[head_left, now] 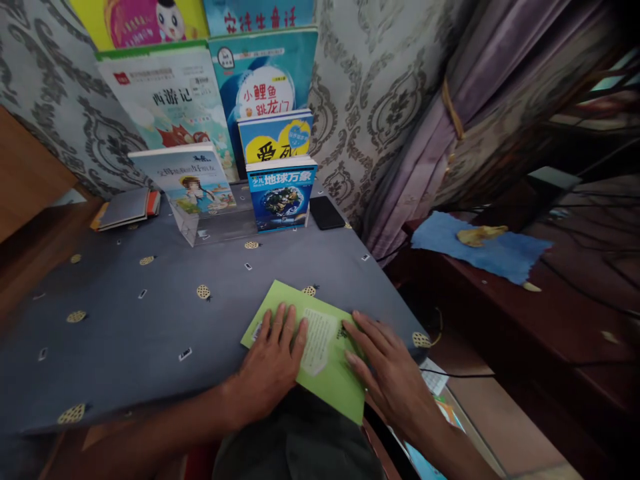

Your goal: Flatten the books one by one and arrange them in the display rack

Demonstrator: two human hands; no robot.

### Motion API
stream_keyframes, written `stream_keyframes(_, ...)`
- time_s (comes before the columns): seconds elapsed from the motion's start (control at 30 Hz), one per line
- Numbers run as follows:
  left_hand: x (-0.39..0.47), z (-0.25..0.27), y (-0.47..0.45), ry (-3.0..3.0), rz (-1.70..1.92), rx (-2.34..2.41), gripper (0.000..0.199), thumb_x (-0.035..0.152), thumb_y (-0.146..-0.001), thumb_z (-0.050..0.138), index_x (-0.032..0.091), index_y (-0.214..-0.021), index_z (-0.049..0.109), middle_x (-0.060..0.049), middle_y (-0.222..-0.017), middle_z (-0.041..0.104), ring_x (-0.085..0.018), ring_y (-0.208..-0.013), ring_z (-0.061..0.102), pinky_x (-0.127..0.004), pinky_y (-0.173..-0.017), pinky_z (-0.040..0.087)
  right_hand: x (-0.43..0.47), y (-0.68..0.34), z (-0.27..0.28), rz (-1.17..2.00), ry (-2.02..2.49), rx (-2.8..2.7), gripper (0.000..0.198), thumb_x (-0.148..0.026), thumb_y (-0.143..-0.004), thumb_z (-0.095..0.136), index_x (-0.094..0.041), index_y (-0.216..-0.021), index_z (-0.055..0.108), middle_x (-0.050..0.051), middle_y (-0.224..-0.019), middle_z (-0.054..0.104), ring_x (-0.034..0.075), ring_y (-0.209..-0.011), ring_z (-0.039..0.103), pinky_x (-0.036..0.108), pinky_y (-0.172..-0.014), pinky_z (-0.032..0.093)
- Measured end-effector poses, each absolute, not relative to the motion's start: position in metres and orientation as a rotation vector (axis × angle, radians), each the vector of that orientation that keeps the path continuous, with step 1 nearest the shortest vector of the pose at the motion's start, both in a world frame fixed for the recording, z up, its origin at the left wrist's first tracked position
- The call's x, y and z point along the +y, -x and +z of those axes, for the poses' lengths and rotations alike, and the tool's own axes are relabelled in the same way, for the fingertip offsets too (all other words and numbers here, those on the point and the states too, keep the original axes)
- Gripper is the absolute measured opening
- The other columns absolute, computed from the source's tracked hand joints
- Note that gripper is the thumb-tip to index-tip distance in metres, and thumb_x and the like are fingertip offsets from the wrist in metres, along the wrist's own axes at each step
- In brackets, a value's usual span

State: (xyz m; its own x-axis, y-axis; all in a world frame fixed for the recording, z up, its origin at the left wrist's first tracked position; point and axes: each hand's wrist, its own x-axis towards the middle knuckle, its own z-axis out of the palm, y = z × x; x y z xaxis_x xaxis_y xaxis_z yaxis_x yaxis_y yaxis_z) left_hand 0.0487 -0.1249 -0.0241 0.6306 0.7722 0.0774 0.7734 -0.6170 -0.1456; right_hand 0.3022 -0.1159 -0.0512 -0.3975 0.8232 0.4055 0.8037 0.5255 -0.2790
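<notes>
A light green book [326,350] lies slantwise at the table's near edge, its lower part reaching out over my lap. Printed text on a pale patch faces up. My left hand [275,357] rests flat on the left part of the cover, fingers stretched out and a little apart. At the book's right end, my right hand [385,367] touches the cover with its fingers extended; its palm lies past the book's edge. Neither hand is wrapped round the book.
Upright books on a clear stand [187,227] line the table's back, including a blue Earth book [281,198]. A black phone [327,213] lies beside them. Several flat books [127,209] are at left. A blue cloth [480,247] covers part of a dark red bench [450,287].
</notes>
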Motion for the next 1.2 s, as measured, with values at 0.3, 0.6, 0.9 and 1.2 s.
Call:
stream_keyframes(0.3, -0.106, 0.016, -0.015, 3.136, -0.601, -1.259, 0.037, 0.025, -0.095, 0.057, 0.02, -0.132, 0.059, -0.011, -0.129, 0.07, -0.026, -0.122, 0.064, -0.042, -0.102, 0.053, -0.117, -0.338, -0.013, 0.938, 1.102, -1.951, 0.048, -0.058, -0.097, 0.048, -0.033, -0.135, 0.063, 0.009, -0.138, 0.064, 0.032, -0.129, 0.059, 0.051, -0.104, 0.052)
stream_keyframes(0.6, -0.088, 0.069, -0.022, 3.086, -1.676, -1.893, 0.024, 0.039, -0.092, 0.062, 0.018, -0.092, 0.075, -0.003, -0.087, 0.075, -0.018, -0.079, 0.069, -0.03, -0.076, 0.056, -0.067, -0.286, 0.0, 1.296, 1.052, -1.682, 0.049, -0.058, -0.085, 0.066, -0.025, -0.122, 0.07, 0.011, -0.111, 0.077, 0.028, -0.104, 0.072, 0.043, -0.09, 0.06)
stream_keyframes(0.9, -0.026, 0.035, -0.029, 2.107, -3.001, -2.261, 0.059, 0.044, -0.075, 0.078, 0.019, -0.121, 0.051, -0.008, -0.105, 0.072, -0.023, -0.09, 0.071, -0.038, -0.083, 0.058, -0.032, -0.258, 0.016, 1.505, 1.037, -1.43, 0.039, -0.058, -0.08, 0.07, -0.019, -0.086, 0.068, 0.004, -0.072, 0.072, 0.018, -0.063, 0.067, 0.03, -0.061, 0.055)
stream_keyframes(1.2, 0.013, -0.016, 0.014, 2.601, -1.454, -2.229, 0.047, 0.034, -0.086, 0.06, 0.015, -0.128, 0.051, -0.011, -0.112, 0.061, -0.027, -0.108, 0.061, -0.047, -0.099, 0.049, -0.01, -0.263, -0.004, 1.013, 1.384, -1.85, 0.038, -0.058, -0.085, 0.055, -0.021, -0.077, 0.061, -0.001, -0.052, 0.059, 0.017, -0.046, 0.053, 0.027, -0.048, 0.037)
